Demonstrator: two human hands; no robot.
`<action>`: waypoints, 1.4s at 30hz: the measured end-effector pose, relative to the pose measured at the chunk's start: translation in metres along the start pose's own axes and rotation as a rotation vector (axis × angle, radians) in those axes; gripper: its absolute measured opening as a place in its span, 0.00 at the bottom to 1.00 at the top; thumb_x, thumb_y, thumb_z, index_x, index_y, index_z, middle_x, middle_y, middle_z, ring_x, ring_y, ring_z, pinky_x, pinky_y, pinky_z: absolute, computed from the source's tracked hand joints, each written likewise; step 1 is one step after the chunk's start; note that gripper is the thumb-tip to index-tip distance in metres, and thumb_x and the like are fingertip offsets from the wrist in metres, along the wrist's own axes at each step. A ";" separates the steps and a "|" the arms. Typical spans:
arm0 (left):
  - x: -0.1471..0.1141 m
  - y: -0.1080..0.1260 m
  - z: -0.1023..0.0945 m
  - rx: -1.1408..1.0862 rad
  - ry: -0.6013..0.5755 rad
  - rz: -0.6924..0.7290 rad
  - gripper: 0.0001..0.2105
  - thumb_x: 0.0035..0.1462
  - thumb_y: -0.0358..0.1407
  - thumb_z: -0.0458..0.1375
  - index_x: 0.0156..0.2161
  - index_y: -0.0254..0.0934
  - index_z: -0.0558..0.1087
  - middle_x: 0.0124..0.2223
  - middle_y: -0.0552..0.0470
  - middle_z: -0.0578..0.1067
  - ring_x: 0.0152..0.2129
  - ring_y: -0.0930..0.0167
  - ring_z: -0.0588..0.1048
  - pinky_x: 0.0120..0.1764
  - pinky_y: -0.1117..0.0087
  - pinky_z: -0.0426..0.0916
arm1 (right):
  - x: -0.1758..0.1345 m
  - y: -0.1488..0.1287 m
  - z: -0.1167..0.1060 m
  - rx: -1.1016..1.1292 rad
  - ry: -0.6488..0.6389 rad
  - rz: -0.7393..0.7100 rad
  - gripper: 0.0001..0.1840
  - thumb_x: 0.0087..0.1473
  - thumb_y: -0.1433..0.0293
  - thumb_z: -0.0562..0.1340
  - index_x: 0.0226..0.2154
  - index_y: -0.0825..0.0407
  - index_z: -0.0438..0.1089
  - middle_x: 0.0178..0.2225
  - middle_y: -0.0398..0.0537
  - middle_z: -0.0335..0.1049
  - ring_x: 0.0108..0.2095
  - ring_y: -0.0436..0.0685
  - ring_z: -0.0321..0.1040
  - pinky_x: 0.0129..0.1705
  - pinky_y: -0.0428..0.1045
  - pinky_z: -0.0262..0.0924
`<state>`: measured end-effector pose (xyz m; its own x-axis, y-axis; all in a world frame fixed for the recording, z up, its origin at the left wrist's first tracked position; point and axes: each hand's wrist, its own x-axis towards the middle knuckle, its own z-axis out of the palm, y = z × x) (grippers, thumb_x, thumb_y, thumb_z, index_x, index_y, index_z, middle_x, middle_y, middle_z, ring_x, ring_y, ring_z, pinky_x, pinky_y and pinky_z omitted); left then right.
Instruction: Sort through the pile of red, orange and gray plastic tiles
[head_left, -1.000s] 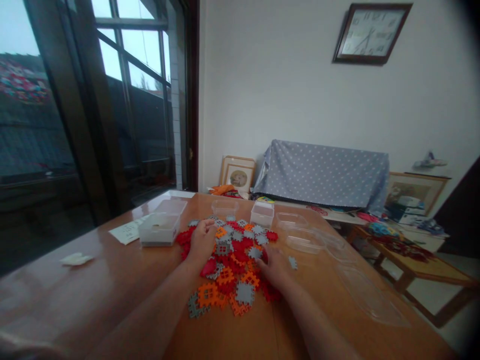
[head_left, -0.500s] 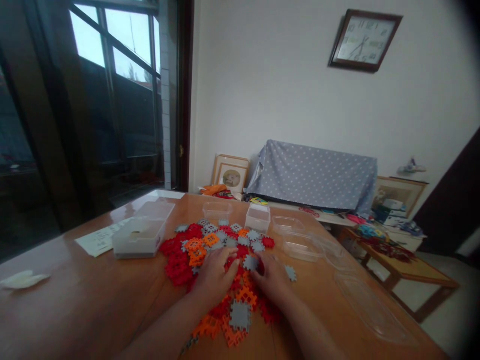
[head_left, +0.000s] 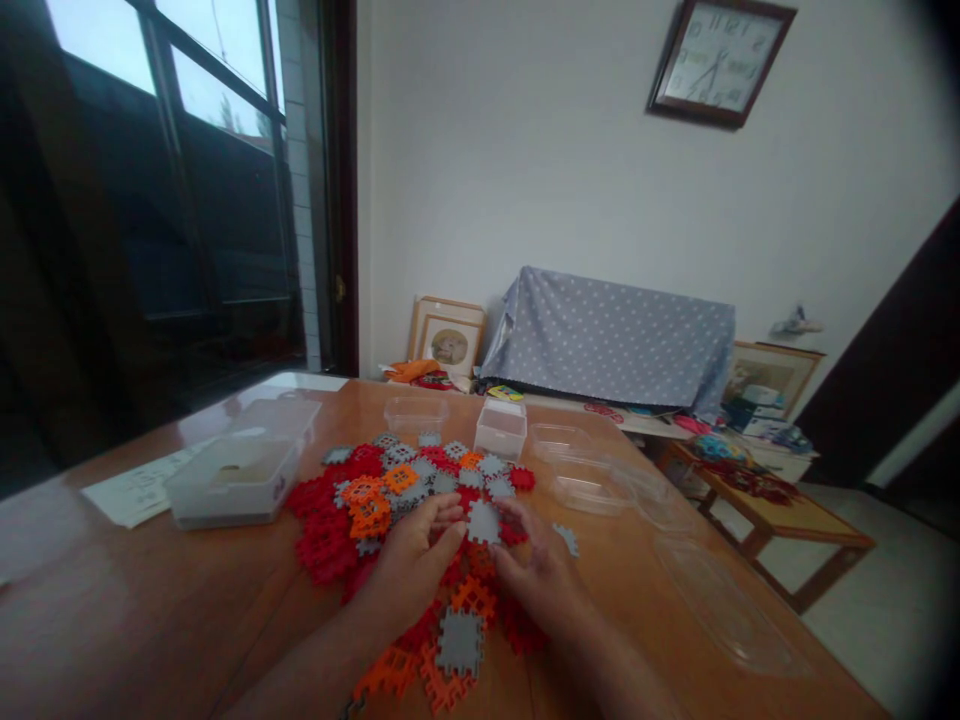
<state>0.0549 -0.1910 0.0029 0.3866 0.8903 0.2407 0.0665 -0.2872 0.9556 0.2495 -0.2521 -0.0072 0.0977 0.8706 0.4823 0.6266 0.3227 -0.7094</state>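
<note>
A heap of red, orange and grey interlocking plastic squares with toothed edges spreads over the wooden table. My right hand grips a grey interlocking square by its right edge, thumb below and fingers above, over the middle of the heap. To the left, my left hand hovers over the pieces with fingers extended and thumb apart, nothing visible in it. Orange squares lie beyond it, and red ones are at its left. A larger grey piece rests on orange ones between my forearms.
A clear lidded box stands at left beside a paper sheet. Behind the heap are a small white box and a clear tray. More clear trays and a long clear lid lie at right. One loose grey piece sits near my right hand.
The view has shifted, so most things appear further left. The grey square between my hands looks slightly larger and shows more fully beside my right fingers. My left hand stays over the heap.
</note>
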 end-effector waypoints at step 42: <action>-0.003 0.006 0.000 -0.198 -0.130 -0.178 0.24 0.58 0.45 0.61 0.56 0.36 0.66 0.43 0.48 0.79 0.39 0.68 0.78 0.42 0.68 0.71 | 0.007 0.003 -0.056 -0.025 -0.046 0.081 0.24 0.55 0.60 0.66 0.54 0.48 0.69 0.32 0.44 0.75 0.32 0.55 0.72 0.35 0.50 0.67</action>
<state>0.0547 -0.1951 0.0077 0.5003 0.8641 0.0552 -0.0325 -0.0450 0.9985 0.2951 -0.2658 0.0224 0.1134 0.9100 0.3988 0.6376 0.2412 -0.7317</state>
